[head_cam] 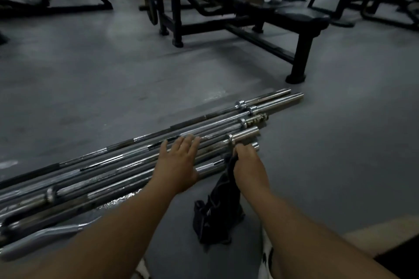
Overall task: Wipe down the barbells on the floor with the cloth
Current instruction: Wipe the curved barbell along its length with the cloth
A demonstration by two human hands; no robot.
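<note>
On the grey, matte rubber floor (102, 79), a bundle of steel barbells (127, 163) lies side by side, running lower left to upper right. The shafts are chrome, patchy with dull and dark bands, with collars and smooth sleeves at the far ends. At the near edge, lower left, is a curved grey bar (45, 236) with a matte finish. Left hand (179, 163) lies flat on the shafts, palm down, fingers straight. Right hand (247, 161) is curled tight round a dark cloth (217, 208) at the end of the nearest bar, just below a shiny sleeve (246, 134). The cloth is soft and crumpled, trailing from the fist to a heap on the floor between the forearms. Beyond is a black steel-framed press station (301, 52), with a round plate (150, 7) hung at its side.
</note>
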